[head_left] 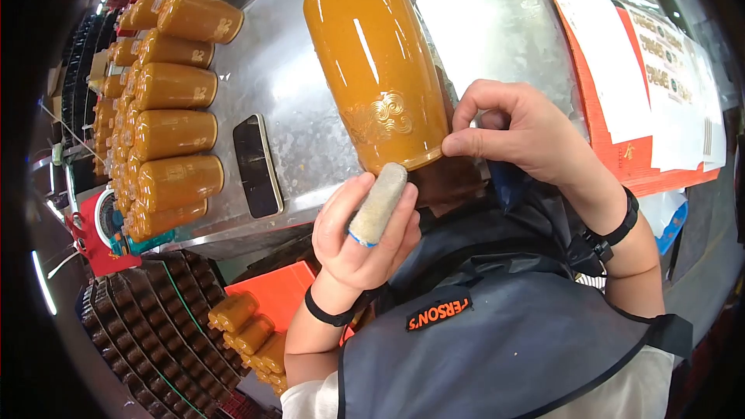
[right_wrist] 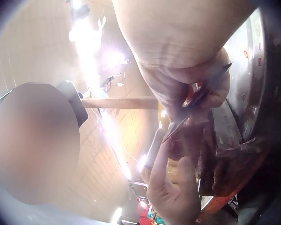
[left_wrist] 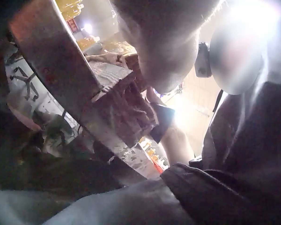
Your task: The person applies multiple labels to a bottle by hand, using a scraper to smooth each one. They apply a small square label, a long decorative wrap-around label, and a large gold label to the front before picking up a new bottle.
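A large amber bottle (head_left: pixel 376 54) with a raised swirl pattern lies on its side, its base towards the person. The left hand (head_left: pixel 361 237) is at the base's left edge, fingers extended, one covered by a grey fabric sleeve (head_left: pixel 380 206) with a blue rim. At the base's right corner is the right hand (head_left: pixel 520 128), thumb and forefinger bent close together. From the right wrist, a slim dark pointed tool (right_wrist: pixel 196 101) shows in the right hand (right_wrist: pixel 178 84), with its tip near the left hand (right_wrist: pixel 173 192). The left wrist view is dim; finger detail is hidden there.
Rows of similar amber bottles (head_left: pixel 178 85) stand left on the metal table (head_left: pixel 291 93), beside a phone (head_left: pixel 258 164). Printed sheets (head_left: pixel 660 70) lie on red material at right. More bottles (head_left: pixel 252 334) and stacked dark trays (head_left: pixel 147 334) are at lower left.
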The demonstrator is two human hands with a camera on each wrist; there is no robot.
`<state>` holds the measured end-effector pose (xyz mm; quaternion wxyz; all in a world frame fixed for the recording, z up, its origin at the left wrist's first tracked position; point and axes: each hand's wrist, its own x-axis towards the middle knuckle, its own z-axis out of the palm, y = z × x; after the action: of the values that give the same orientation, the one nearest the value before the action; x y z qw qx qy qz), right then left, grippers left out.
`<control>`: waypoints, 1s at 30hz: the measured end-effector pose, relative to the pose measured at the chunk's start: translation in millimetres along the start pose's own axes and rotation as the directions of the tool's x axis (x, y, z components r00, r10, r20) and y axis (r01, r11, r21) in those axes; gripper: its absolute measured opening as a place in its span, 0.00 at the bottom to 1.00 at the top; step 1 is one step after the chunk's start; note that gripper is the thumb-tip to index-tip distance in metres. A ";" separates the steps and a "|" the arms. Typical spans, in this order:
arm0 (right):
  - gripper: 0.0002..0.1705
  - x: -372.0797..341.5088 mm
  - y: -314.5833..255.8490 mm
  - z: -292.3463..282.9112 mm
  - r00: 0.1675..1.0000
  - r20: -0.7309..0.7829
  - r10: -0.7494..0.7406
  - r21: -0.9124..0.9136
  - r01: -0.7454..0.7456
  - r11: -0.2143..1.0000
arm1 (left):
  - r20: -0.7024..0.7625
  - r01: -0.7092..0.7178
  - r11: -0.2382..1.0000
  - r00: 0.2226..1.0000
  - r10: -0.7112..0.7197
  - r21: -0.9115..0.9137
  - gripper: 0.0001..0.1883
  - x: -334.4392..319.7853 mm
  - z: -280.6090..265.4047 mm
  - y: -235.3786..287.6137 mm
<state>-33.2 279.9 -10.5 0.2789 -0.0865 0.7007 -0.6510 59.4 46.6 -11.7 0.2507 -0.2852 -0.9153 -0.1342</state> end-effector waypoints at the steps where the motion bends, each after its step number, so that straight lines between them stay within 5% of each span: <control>1: 0.13 0.2 -1.6 0.2 1.000 0.003 0.013 0.013 -0.013 1.000 | -0.032 -0.016 1.000 0.999 0.016 0.002 0.16 -0.8 2.7 0.0; 10: 0.09 -1.1 1.4 3.9 1.000 -0.016 0.007 0.060 -0.006 0.998 | -0.063 -0.189 0.980 0.979 0.192 0.056 0.15 19.4 20.7 3.2; 12: 0.09 -0.9 1.8 3.9 1.000 -0.008 0.020 0.070 -0.020 0.997 | -0.162 -0.079 0.996 0.983 0.085 0.046 0.17 20.6 16.9 1.2; 17: 0.14 1.6 7.7 3.0 0.991 -0.027 -0.130 -0.005 0.130 0.992 | -0.040 0.164 0.986 0.986 -0.164 0.007 0.35 39.4 16.6 -9.8; 30: 0.06 -9.3 -11.1 -8.3 0.999 0.002 -0.051 -0.102 0.051 0.994 | -0.023 0.310 0.905 0.943 -0.331 -0.292 0.38 22.2 21.3 -16.5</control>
<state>-32.3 290.0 2.7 0.2574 -0.1184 0.7306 -0.6213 25.8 51.7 -19.4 0.2146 -0.1588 -0.9112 -0.3137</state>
